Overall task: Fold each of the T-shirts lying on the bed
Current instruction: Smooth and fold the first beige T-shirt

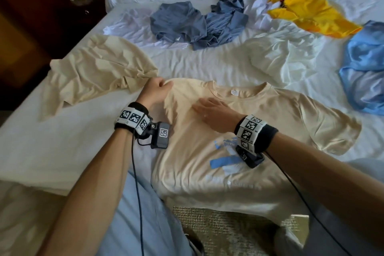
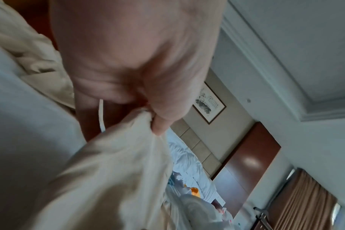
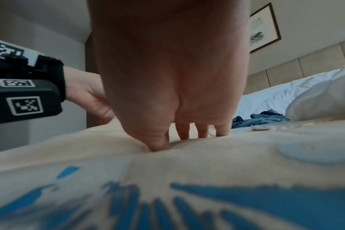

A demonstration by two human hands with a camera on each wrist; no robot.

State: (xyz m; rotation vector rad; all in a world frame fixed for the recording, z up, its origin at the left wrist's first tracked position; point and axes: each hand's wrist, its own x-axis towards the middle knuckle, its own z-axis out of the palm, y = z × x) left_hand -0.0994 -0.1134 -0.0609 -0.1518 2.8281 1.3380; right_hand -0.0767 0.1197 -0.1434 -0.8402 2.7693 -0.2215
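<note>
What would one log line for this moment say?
step: folding beige T-shirt | left hand: grips sleeve | right hand: presses chest flat

Head cam looks down and forward over the bed, mid-range. Left wrist cam sits tight behind the left hand, tilted up toward the ceiling. Right wrist cam sits low, nearly on the shirt, facing the headboard; all three share that shirt.

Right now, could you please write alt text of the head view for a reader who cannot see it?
A cream T-shirt with a blue print lies flat on a white bed; the left hand grips its sleeve, and the right hand presses flat on its chest. Behind lie crumpled shirts: beige, grey-blue, yellow, light blue.
</note>
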